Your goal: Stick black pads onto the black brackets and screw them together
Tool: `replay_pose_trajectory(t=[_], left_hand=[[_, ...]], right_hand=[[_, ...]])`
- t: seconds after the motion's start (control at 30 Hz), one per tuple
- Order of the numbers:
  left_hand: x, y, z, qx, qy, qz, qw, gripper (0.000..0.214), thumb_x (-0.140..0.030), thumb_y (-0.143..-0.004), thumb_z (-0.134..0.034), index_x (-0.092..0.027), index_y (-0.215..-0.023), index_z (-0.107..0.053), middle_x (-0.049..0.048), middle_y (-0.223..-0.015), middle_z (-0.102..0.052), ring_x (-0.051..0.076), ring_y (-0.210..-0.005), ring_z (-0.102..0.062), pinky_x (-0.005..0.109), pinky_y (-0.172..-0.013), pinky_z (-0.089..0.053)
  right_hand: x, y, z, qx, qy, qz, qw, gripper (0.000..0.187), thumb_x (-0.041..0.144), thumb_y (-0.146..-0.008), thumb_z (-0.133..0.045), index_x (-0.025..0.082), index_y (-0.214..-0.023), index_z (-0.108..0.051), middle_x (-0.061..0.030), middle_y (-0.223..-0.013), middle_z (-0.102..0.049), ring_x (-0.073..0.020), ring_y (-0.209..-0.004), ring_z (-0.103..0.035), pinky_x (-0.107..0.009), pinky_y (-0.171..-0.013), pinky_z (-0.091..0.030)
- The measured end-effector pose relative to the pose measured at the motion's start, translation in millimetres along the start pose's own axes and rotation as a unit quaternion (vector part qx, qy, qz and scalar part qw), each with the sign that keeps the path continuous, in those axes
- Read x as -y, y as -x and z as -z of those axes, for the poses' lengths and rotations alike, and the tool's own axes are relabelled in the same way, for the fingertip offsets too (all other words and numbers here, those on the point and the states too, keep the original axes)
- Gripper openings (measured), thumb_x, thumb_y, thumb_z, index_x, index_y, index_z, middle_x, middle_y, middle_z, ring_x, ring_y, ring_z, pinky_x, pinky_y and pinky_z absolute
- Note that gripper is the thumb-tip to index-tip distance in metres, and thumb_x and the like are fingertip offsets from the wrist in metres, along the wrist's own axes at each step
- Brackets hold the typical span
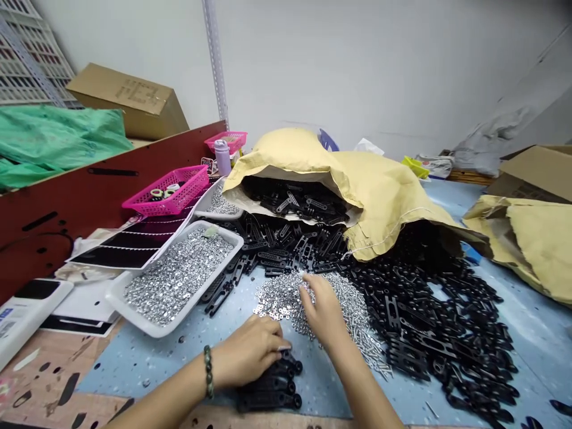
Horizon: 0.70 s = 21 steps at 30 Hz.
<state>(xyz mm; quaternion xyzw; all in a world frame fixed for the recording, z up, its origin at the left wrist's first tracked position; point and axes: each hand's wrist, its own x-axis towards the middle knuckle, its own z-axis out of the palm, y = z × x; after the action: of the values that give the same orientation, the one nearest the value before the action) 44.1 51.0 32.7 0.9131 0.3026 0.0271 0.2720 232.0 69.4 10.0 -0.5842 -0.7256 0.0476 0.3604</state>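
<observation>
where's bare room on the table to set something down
Blue tabletop lies open between the near white tray and left hand, dark specks aside, and right of the black parts, below the rightmost yellow sack. The middle is crowded: metal hardware around the right hand, more black parts behind.

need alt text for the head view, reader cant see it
A person's right hand reaches to a pile of small metal pieces on a blue tabletop, while the left hand rests on a row of black parts. Beyond and rightward lie more black parts and yellow sacks; leftward sit a white tray of metal pieces and a pink basket.
</observation>
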Motion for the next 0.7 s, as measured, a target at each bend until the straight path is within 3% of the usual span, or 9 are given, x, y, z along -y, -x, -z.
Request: replay_pose_trajectory(t=[0.1, 0.2, 0.27, 0.37, 0.43, 0.5, 0.6, 0.67, 0.7], left_hand=[[-1.8, 10.2, 2.4, -0.035, 0.032, 0.03, 0.998, 0.032, -0.024, -0.094, -0.045, -0.028, -0.123, -0.055, 0.0053, -0.099, -0.062, 0.023, -0.093, -0.057, 0.039, -0.087, -0.042], [4.5, 10.2, 10.3, -0.126, 0.146, 0.097, 0.976, 0.034, -0.03, -0.095, -0.041, -0.025, -0.126, -0.053, 0.0074, -0.11, -0.06, 0.023, -0.102, -0.055, 0.04, -0.092, -0.042], [11.6, 0.0, 18.4, -0.194, 0.275, 0.16, 0.928, 0.037, -0.037, -0.094, -0.043, -0.023, -0.128, -0.051, 0.0084, -0.115, -0.059, 0.023, -0.102, -0.056, 0.038, -0.092, -0.044], [21.5, -25.0, 32.2, -0.245, 0.523, 0.193, 0.793, 0.046, -0.047, -0.092, -0.046, -0.02, -0.129, -0.046, 0.0111, -0.125, -0.055, 0.023, -0.105, -0.057, 0.034, -0.085, -0.049], [26.4, -39.7, 38.8, -0.178, 0.666, 0.166, 0.705, 0.047, -0.051, -0.091, -0.046, -0.017, -0.122, -0.051, 0.0134, -0.122, -0.058, 0.021, -0.1, -0.061, 0.029, -0.076, -0.052], [30.1, -48.0, 39.7, -0.056, 0.735, 0.15, 0.659, 0.046, -0.052, -0.089, -0.052, -0.012, -0.111, -0.057, 0.0149, -0.106, -0.066, 0.018, -0.082, -0.067, 0.023, -0.063, -0.052], [30.7, -49.3, 30.1, 0.072, 0.733, 0.147, 0.66, 0.046, -0.051, -0.084, -0.06, -0.008, -0.1, -0.061, 0.0151, -0.088, -0.07, 0.015, -0.065, -0.067, 0.019, -0.051, -0.05], [25.8, -47.2, 20.9, 0.108, 0.722, 0.132, 0.671, 0.043, -0.05, -0.082, -0.063, -0.009, -0.094, -0.061, 0.0117, -0.082, -0.068, 0.015, -0.06, -0.065, 0.021, -0.049, -0.051], [22.0, -46.4, 17.1, 0.107, 0.722, 0.129, 0.672, 0.039, -0.048, -0.08, -0.066, -0.011, -0.092, -0.06, 0.0079, -0.078, -0.067, 0.013, -0.058, -0.063, 0.021, -0.049, -0.051]], right_hand=[[0.3, -62.4, -31.9, -0.016, 0.015, -0.005, 1.0, 0.036, 0.017, -0.088, -0.051, 0.014, -0.124, -0.053, -0.0151, -0.116, -0.061, -0.0271, -0.106, -0.054, -0.043, -0.09, -0.046], [-2.6, -87.6, -48.1, -0.014, 0.011, -0.003, 1.0, 0.022, 0.015, -0.087, -0.051, 0.014, -0.104, -0.064, -0.0134, -0.093, -0.068, -0.0269, -0.091, -0.06, -0.043, -0.082, -0.048], [-5.8, -80.7, -42.5, -0.026, 0.002, 0.003, 1.0, 0.021, 0.018, -0.09, -0.047, 0.014, -0.101, -0.064, -0.0131, -0.091, -0.068, -0.0255, -0.089, -0.06, -0.043, -0.083, -0.047], [-9.0, -51.2, -16.8, -0.032, -0.015, 0.049, 0.998, 0.024, 0.021, -0.093, -0.044, 0.017, -0.111, -0.06, -0.0112, -0.105, -0.066, -0.0224, -0.099, -0.058, -0.04, -0.089, -0.047], [-8.4, -30.3, 3.8, -0.011, -0.056, 0.109, 0.992, 0.023, 0.018, -0.093, -0.044, 0.021, -0.111, -0.059, -0.0082, -0.108, -0.065, -0.0201, -0.103, -0.057, -0.037, -0.091, -0.046], [-6.3, -14.5, 23.5, 0.017, -0.138, 0.139, 0.981, 0.024, 0.014, -0.093, -0.044, 0.023, -0.108, -0.06, -0.0071, -0.109, -0.064, -0.0191, -0.105, -0.057, -0.038, -0.092, -0.047], [-5.3, -4.0, 50.0, 0.117, -0.259, 0.112, 0.952, 0.02, 0.013, -0.091, -0.05, 0.025, -0.101, -0.063, -0.0047, -0.106, -0.065, -0.0172, -0.102, -0.06, -0.034, -0.089, -0.049], [-11.9, -6.2, 63.2, 0.207, -0.274, 0.093, 0.935, 0.018, 0.015, -0.087, -0.057, 0.026, -0.1, -0.064, -0.0024, -0.105, -0.066, -0.0166, -0.101, -0.061, -0.031, -0.089, -0.049], [-19.0, -10.0, 67.4, 0.223, -0.246, 0.072, 0.941, 0.019, 0.018, -0.086, -0.059, 0.026, -0.102, -0.064, -0.0018, -0.105, -0.066, -0.0165, -0.1, -0.061, -0.03, -0.088, -0.049]])
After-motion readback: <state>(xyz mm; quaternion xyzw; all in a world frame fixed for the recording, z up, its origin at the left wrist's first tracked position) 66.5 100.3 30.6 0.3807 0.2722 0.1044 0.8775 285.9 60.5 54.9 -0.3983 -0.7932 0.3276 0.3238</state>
